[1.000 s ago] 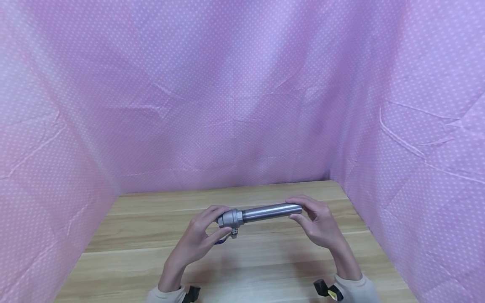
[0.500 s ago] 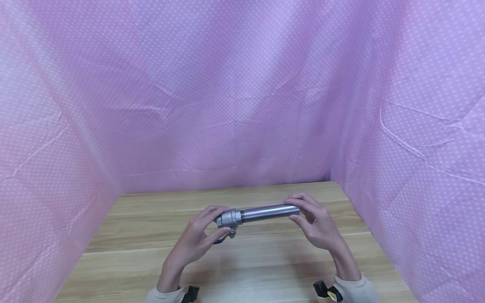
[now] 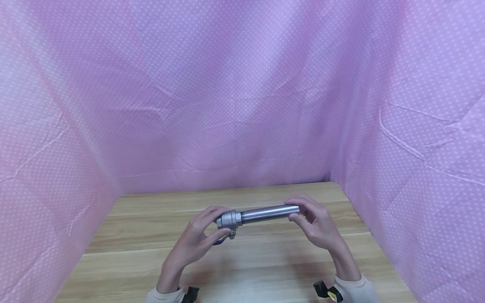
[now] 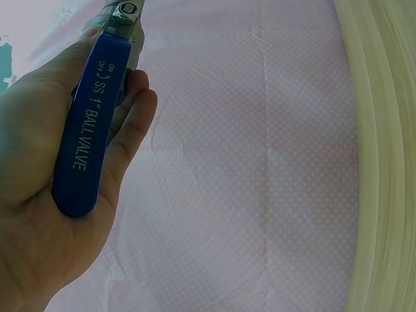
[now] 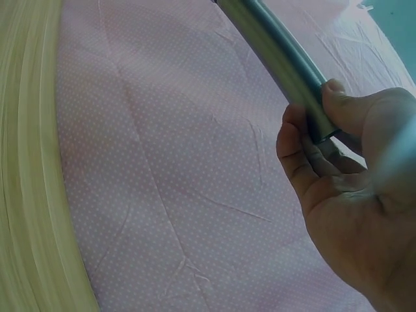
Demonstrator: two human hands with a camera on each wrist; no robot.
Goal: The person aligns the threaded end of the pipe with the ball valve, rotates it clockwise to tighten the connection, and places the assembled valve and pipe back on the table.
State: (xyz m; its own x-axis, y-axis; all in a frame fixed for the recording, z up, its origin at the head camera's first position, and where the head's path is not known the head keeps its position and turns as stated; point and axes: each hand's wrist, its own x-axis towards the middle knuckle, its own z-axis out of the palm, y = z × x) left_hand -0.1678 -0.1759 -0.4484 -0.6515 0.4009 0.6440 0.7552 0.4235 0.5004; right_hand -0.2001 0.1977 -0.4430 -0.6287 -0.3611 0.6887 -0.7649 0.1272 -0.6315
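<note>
My left hand (image 3: 197, 237) grips a steel ball valve (image 3: 228, 219) between thumb and fingers, above the table. The valve's blue lever handle (image 4: 84, 130), printed "SS 1" BALL VALVE", lies along the palm in the left wrist view. A shiny steel pipe (image 3: 267, 213) extends from the valve's right end, in line with it. Around the pipe's free right end, my right hand (image 3: 320, 225) pinches with the thumb below and fingers above. In the right wrist view, the same pipe (image 5: 279, 55) slants down into that pinch. The joint inside the valve is hidden.
A light wooden table (image 3: 151, 261) lies under both hands. Pink dotted cloth (image 3: 235, 105) hangs at the back and on both sides. Black wrist straps (image 3: 327, 290) sit at the sleeve cuffs.
Valve and pipe have shifted very slightly left since a second ago. The right fingers have moved a little at the pipe end; both hands keep their hold.
</note>
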